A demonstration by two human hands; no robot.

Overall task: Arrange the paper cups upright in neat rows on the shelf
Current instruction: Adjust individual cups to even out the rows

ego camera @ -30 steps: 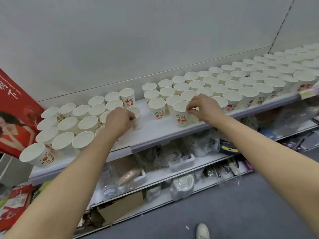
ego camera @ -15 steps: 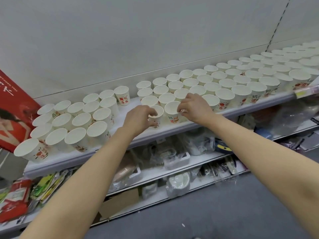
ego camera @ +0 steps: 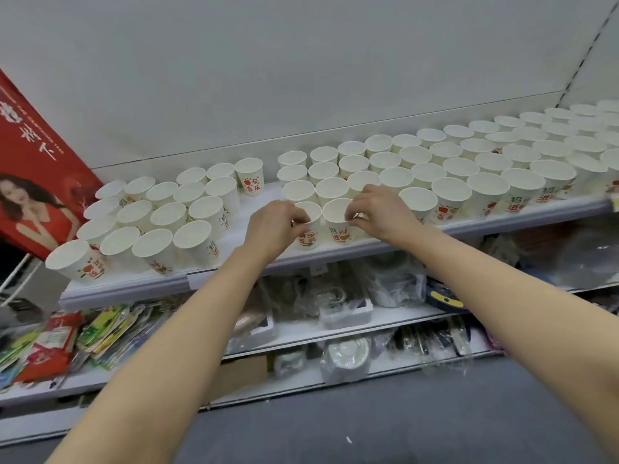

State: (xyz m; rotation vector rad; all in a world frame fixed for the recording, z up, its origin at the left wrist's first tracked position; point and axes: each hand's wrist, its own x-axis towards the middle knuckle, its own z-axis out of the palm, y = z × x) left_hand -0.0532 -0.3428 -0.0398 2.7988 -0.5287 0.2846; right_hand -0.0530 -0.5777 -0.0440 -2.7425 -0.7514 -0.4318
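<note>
1. Forearms, nearest: both reach up and fwd from the bottom corners to the shelf (ego camera: 234, 279), converging on its front edge at mid-frame.
2. My left hand (ego camera: 273, 226) grips the front-row cup (ego camera: 307, 226) from its left side, fingers curled round rim and wall. Cup stands upright, mouth up, long axis vertical, red print facing me.
3. My right hand (ego camera: 376, 212) pinches the neighbour cup (ego camera: 338, 222) from its right side, thumb and fingers on rim and wall. Also upright. The two cups sit side by side, just touching or nearly so; cannot tell which.
4. Key relation: both cups lie between my hands, each hand on its outer flank, left hand nearer the left one. In my judgement the next move is a small nudge to square this pair w/ the row behind.
5. Obstacles: directly behind stands the right block of cups (ego camera: 452, 165), in rows running off to the right; little room to push back w/o bumping it.
6. Left: a bare strip of shelf, then the left cluster of cups (ego camera: 167, 216), less evenly set, well apart from my hands.
7. Below: lower shelves w/ wrapped goods. Far left: red poster (ego camera: 30, 155). Behind all: grey back panel (ego camera: 301, 61).
</note>
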